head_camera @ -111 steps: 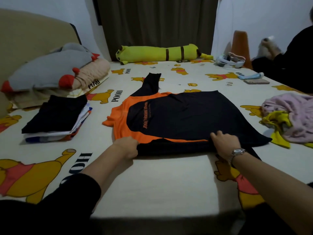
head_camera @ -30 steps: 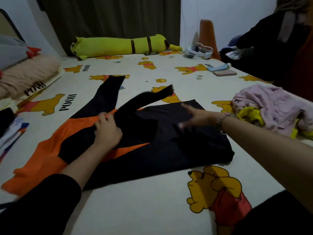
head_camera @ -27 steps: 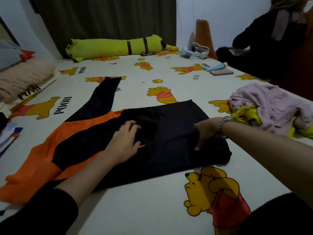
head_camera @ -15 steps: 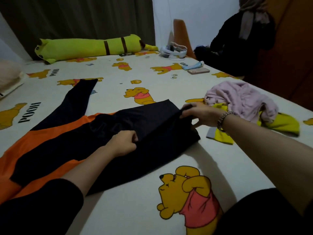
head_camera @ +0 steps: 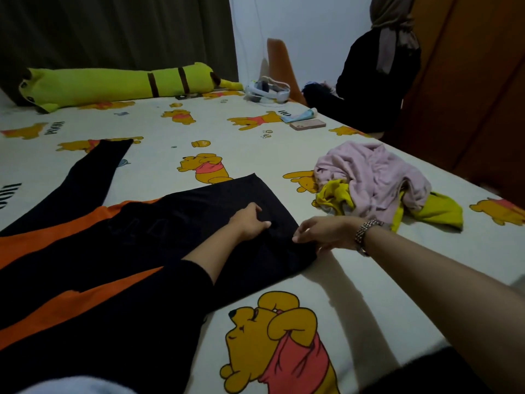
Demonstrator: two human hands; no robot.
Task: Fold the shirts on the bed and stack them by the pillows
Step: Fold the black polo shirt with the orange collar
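Note:
A black and orange long-sleeved shirt [head_camera: 176, 237] lies flat on the bed, one black sleeve [head_camera: 96, 172] stretched toward the far left. My left hand [head_camera: 250, 221] presses on the black fabric near its right hem. My right hand [head_camera: 321, 231] touches the hem's edge just beside it, fingers spread. A crumpled pink garment [head_camera: 369, 177] and a yellow garment [head_camera: 437, 211] lie in a heap to the right. The pillows and the folded stack are out of view.
The bedsheet [head_camera: 284, 155] has a bear print. A long yellow-green plush [head_camera: 113, 83] lies along the far edge. A white headset [head_camera: 267, 91], a tube [head_camera: 298, 115] and a phone [head_camera: 308, 124] sit far right. A person in black [head_camera: 375, 81] sits beside a wooden wardrobe [head_camera: 468, 95].
The near sleeve was folded across the shirt's body. Since half a second ago my right hand has lowered the hem to the bed and my left hand has slid right toward it.

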